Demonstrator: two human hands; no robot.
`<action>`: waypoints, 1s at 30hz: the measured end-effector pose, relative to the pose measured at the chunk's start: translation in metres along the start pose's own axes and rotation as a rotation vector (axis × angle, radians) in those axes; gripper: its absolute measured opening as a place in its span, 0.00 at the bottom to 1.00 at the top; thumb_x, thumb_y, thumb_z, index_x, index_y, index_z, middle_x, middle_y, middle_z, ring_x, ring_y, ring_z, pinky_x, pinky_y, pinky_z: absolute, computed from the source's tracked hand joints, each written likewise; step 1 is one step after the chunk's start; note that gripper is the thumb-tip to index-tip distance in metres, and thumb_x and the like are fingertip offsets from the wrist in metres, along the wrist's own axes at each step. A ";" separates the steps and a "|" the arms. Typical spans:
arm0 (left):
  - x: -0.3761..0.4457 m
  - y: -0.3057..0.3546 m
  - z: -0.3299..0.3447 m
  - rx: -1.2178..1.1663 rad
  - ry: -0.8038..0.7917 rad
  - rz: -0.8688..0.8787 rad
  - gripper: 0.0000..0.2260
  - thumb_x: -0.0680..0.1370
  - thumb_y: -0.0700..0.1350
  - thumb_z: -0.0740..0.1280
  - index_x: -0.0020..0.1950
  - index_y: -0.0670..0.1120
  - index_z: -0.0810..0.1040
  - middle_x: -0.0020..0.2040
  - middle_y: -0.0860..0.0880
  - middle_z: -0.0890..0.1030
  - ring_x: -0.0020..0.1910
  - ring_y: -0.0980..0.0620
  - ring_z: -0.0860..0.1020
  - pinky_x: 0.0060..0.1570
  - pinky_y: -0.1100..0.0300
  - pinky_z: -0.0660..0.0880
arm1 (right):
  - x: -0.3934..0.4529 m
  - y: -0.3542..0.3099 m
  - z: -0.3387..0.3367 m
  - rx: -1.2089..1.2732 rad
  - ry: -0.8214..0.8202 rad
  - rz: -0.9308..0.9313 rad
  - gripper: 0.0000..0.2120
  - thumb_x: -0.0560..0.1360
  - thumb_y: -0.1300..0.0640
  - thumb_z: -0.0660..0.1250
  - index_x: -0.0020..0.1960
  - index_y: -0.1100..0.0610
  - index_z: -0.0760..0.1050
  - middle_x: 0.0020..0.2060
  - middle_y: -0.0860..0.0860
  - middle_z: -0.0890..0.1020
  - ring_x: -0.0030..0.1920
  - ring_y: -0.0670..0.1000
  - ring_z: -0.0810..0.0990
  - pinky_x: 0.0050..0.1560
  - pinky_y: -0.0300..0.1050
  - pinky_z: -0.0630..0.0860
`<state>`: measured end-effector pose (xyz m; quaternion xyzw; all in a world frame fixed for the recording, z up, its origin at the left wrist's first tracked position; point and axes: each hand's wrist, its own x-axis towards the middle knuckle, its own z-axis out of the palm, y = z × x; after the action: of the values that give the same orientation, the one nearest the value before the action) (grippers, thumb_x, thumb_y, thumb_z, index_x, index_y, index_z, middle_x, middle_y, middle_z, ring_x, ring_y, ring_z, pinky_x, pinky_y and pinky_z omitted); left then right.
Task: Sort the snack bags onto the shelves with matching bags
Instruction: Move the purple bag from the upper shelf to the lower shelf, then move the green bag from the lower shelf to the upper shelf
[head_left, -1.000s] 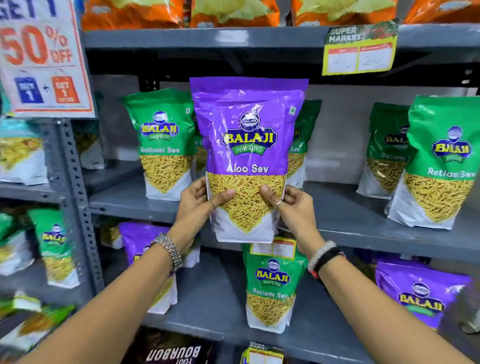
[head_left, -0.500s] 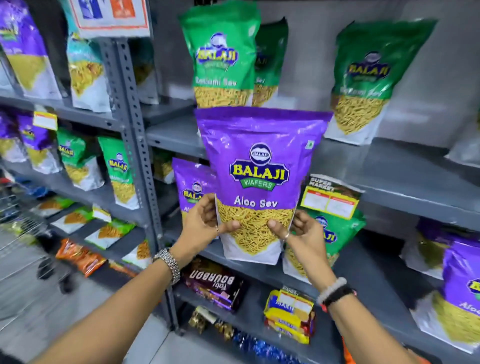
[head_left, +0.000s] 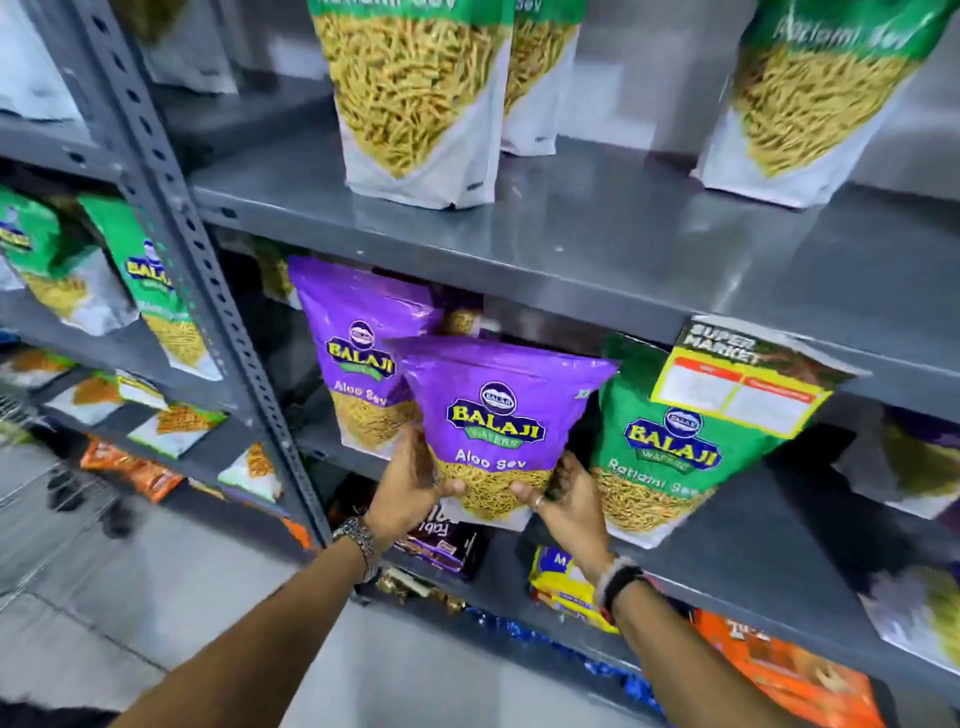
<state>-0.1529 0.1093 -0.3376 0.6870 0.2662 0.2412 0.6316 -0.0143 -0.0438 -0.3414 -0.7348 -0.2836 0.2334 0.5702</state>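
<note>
Two hands carry one purple bag (head_left: 498, 421) at the front edge of the middle shelf (head_left: 753, 545), as the head camera, the only view, shows it. The left hand (head_left: 410, 483) is clamped on the bag's lower left corner and the right hand (head_left: 569, 501) on its lower right corner, thumbs pressed across the front panel. The bag reads "Aloo Sev" and stands upright, its base just at or slightly over the shelf's front edge; whether it already rests on the shelf I cannot tell, since the hands cover the bottom.

Just behind and to the left stands a second purple bag (head_left: 358, 353) of the same kind, near the left end of the same shelf beside the grey upright post (head_left: 208, 260). A green bag (head_left: 670, 452) marked "Ratlami Sev" sits just to the right of the held one, partly under a yellow price tag (head_left: 743, 384) hanging from the edge of the upper shelf (head_left: 571, 234). That upper shelf holds only green bags, as far as the frame shows.

By my reading the held bag is nearly home, next to its match, and needs only to be pushed in and let go. The green bag on this shelf looks misplaced and probably has yet to go up with the others.
</note>
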 end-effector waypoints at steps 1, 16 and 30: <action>0.010 -0.007 0.001 0.008 -0.005 -0.010 0.32 0.57 0.38 0.77 0.55 0.52 0.66 0.54 0.51 0.76 0.49 0.63 0.79 0.52 0.61 0.75 | 0.007 0.006 0.002 -0.012 0.008 0.014 0.24 0.60 0.47 0.77 0.53 0.44 0.73 0.50 0.50 0.84 0.53 0.52 0.82 0.58 0.57 0.77; 0.079 -0.034 0.018 0.074 0.041 -0.095 0.32 0.67 0.30 0.71 0.67 0.44 0.63 0.53 0.54 0.77 0.58 0.50 0.75 0.61 0.56 0.72 | 0.067 0.033 0.016 0.028 0.042 0.066 0.25 0.64 0.44 0.73 0.57 0.43 0.67 0.54 0.48 0.81 0.57 0.52 0.80 0.62 0.57 0.75; 0.002 -0.051 0.043 0.075 0.202 -0.113 0.15 0.74 0.38 0.66 0.60 0.40 0.71 0.55 0.46 0.78 0.50 0.55 0.77 0.46 0.78 0.72 | -0.004 0.070 -0.025 -0.009 0.020 0.182 0.14 0.73 0.64 0.67 0.58 0.56 0.74 0.55 0.51 0.80 0.57 0.47 0.78 0.62 0.44 0.74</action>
<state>-0.1254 0.0819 -0.3925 0.6661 0.3758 0.2630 0.5881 0.0094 -0.0775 -0.4035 -0.7624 -0.2107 0.2757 0.5461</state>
